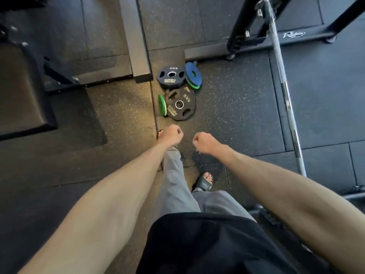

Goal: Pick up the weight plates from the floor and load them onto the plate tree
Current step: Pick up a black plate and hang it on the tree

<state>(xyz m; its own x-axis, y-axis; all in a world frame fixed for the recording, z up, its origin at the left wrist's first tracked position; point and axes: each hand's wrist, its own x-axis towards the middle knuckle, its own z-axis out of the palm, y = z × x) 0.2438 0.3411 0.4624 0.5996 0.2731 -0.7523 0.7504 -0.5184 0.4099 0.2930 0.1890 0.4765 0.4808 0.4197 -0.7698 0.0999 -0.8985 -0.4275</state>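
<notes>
I am holding the left grip (pixel 171 135) and the right grip (pixel 203 143) out ahead, both curled into fists and gripping nothing. Both are hovering over the rubber floor (pixel 237 107), near the plates. The plates are lying clustered on the floor: the far black 5 KG plate (pixel 171 77) is touching the near black 5 KG plate (pixel 180 105). A blue plate (pixel 193 73) is resting on a green plate (pixel 192 85) just beside the far one. A second green plate (pixel 162 104) is leaning, tilted, at the near plate's left edge. A barbell (pixel 284 80) is lying well apart, to the right.
</notes>
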